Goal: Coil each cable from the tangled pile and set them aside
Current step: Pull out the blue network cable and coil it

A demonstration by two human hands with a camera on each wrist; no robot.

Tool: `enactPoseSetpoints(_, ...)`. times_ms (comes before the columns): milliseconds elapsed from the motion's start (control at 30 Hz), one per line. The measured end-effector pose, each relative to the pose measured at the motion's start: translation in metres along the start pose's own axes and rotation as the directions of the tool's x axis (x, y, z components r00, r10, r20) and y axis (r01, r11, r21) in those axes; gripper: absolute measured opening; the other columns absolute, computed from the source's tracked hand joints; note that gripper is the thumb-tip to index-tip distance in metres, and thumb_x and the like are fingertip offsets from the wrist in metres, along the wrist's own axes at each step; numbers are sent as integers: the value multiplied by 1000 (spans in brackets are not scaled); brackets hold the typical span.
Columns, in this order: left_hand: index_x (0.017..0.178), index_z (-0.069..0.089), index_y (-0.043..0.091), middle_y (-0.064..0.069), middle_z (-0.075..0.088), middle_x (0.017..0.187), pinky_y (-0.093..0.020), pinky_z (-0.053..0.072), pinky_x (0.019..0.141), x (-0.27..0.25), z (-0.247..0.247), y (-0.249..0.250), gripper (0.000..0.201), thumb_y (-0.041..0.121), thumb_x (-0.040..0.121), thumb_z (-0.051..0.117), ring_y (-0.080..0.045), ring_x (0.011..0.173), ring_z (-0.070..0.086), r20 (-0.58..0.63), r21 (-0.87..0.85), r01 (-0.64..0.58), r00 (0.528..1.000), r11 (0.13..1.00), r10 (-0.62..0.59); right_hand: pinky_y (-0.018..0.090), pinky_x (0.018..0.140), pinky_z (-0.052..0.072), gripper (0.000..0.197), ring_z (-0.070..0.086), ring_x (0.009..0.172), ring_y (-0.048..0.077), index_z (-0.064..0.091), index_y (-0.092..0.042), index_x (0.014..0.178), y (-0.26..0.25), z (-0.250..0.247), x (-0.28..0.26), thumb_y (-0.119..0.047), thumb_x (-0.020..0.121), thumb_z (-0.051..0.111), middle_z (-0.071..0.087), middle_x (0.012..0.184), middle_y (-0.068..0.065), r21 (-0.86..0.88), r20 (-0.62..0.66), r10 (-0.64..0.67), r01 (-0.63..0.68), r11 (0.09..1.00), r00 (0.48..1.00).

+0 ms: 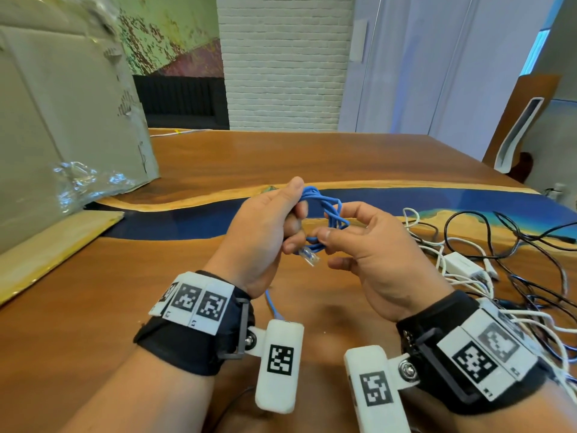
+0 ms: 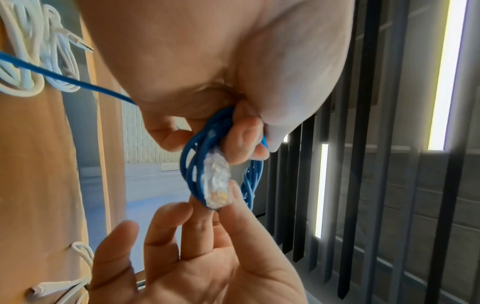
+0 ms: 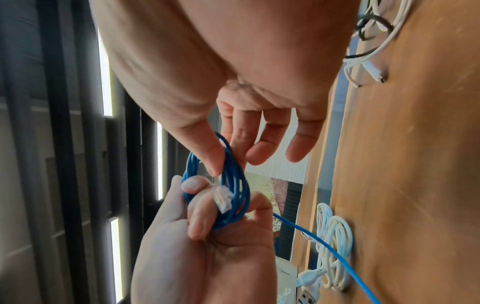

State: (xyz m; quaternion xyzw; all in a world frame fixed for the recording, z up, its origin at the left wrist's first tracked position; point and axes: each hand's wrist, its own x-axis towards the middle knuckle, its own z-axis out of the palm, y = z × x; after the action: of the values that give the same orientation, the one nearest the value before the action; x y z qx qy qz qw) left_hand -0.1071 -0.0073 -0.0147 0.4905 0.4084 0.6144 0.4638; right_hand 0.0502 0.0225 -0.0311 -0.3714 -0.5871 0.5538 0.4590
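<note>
Together, above the wooden table (image 1: 218, 157), we hold the blue cable (image 1: 324, 214) as a small coil. Our left hand (image 1: 262, 226) has its fingers curled through the loops and grips them, while our right hand (image 1: 371, 242) pinches the coil's other side between thumb and forefinger. Its clear plug (image 1: 309, 257) hangs below the coil. To our right, the tangled pile (image 1: 487, 260) of white and black cables lies on the table.
</note>
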Motion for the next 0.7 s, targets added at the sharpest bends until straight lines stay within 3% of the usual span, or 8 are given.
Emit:
enactPoseSetpoints(133,78,53,11,2,26,50,-20,38,48,-1,1,-1,42,41,106,46,-16,46,34,16,79,-13,1000,997,12,39,74,46,32,61,78,16,63,-18,114,2,-2,1,-12,87,78,79,91,11,-17,-2,-10,10,1000,1000)
enactPoseSetpoints(233,77,51,14,3,29,51,-24,36,53,-2,-1,1,39,45,99,51,-17,50,45,65,134,-41,997,990,33,39,74,45,26,55,71,14,63,-16,113,5,-3,3,-10,91,74,73,74,-1,-4,3,-16,16,1000,1000)
enactPoseSetpoints(300,76,49,15,2,32,54,-28,34,56,-2,0,0,36,40,102,50,-18,57,57,92,177,-81,994,981,65,39,74,43,21,52,68,13,63,-17,111,5,-4,5,-9,94,70,68,67,-8,7,-9,-19,19,1000,1000)
enactPoseSetpoints(367,77,50,13,0,35,57,-24,38,56,-2,3,-3,36,34,106,46,-19,65,64,105,203,-110,990,973,90,39,74,41,17,50,67,13,64,-18,110,5,-6,6,-10,95,68,65,65,-9,6,-28,-22,22,1000,999)
enactPoseSetpoints(467,77,56,12,-2,46,64,-23,41,60,0,2,-6,37,30,108,46,-20,74,59,112,264,-168,983,950,143,39,72,41,20,50,64,10,63,-17,112,3,-9,7,-11,94,70,70,72,-4,11,-65,-35,35,999,997)
enactPoseSetpoints(567,78,63,9,-3,55,69,-22,40,61,2,-5,-3,38,27,108,49,-13,69,50,110,366,-235,972,900,208,37,69,42,22,50,59,11,63,-19,110,1,-11,7,-8,92,71,69,68,-3,14,-80,-66,67,998,995)
enactPoseSetpoints(700,80,67,4,-4,56,66,-19,41,61,0,-9,3,35,24,105,52,-10,64,48,136,376,-291,956,880,259,33,65,41,21,44,58,14,62,-15,111,0,-9,6,-3,94,66,65,65,-2,124,-29,-45,48,991,999)
